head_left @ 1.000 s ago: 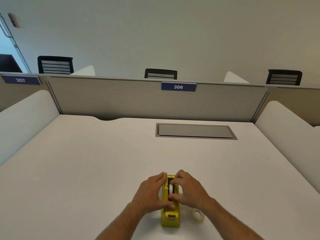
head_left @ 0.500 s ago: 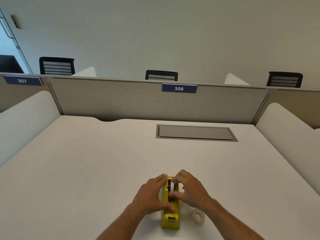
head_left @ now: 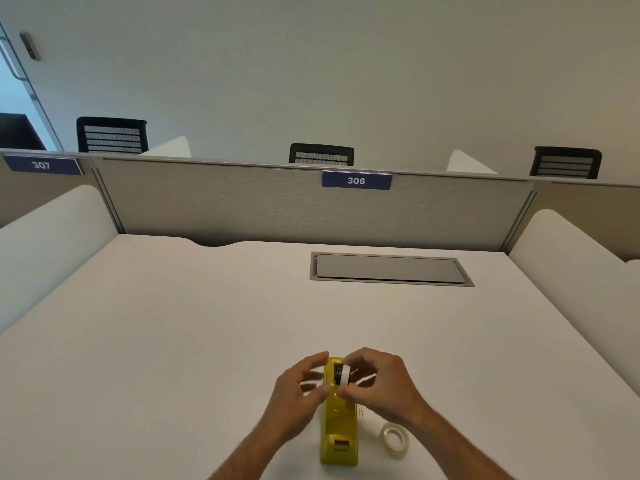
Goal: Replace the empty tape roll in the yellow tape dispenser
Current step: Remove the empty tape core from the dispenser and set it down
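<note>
The yellow tape dispenser (head_left: 338, 431) lies lengthwise on the white desk (head_left: 173, 341), cutter end toward me. My right hand (head_left: 381, 382) pinches a white empty tape roll (head_left: 344, 375) on its dark hub, raised partly out of the dispenser's far slot. My left hand (head_left: 299, 386) hovers at the dispenser's left side, fingers apart and slightly blurred, holding nothing that I can see. A fresh clear tape roll (head_left: 394, 438) lies flat on the desk just right of the dispenser.
A grey cable hatch (head_left: 389, 269) is set into the desk further back. A fabric partition (head_left: 242, 206) with a label reading 306 closes the far edge, and white side panels (head_left: 568, 258) flank the desk. Black chair backs show beyond.
My left hand has come off the dispenser's side and opened. My right hand has lifted the white roll up out of the slot. The clear roll has come more into view.
</note>
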`<state>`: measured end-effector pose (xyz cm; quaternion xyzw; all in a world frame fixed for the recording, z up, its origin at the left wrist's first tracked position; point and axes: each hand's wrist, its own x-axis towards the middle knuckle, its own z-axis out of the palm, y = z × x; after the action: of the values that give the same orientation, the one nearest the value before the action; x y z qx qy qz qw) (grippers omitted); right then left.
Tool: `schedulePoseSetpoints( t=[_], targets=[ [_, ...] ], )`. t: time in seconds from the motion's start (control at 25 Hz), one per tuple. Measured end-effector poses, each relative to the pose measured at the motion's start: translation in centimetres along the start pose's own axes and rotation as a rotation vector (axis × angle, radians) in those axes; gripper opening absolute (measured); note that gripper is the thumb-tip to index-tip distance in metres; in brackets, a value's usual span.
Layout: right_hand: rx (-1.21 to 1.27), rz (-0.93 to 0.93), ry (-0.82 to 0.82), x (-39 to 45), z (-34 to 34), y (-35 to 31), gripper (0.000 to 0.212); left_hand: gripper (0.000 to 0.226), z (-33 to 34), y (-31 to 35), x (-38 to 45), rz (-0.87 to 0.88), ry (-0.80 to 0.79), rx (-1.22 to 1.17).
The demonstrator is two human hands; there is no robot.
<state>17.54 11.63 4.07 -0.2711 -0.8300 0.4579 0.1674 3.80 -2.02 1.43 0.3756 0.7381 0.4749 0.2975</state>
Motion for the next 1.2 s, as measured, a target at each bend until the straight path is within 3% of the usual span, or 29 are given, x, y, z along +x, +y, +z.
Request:
schedulePoseSetpoints(
  t=[0.12, 0.32, 0.88, 1.2],
  targets=[
    [0.114, 0.051, -0.035, -0.9, -0.4, -1.3, 0.036, 0.032, 0.1, 1.6, -1.3, -0.161, -0.067, -0.392],
    [0.219, 0.117, -0.1, -1.3, -0.3, -2.0, 0.03, 0.027, 0.6, 2.1, -2.4, -0.256, -0.129, -0.612],
    [0.353, 0.125, -0.077, -1.3, -0.9, -1.6, 0.022, 0.035, 0.8, 2.9, -1.9, -0.264, -0.174, -0.652],
    [0.358, 0.097, -0.051, -1.2, -0.9, -1.3, 0.021, 0.022, 0.8, 2.8, -1.3, -0.28, -0.169, -0.652]
  ],
)
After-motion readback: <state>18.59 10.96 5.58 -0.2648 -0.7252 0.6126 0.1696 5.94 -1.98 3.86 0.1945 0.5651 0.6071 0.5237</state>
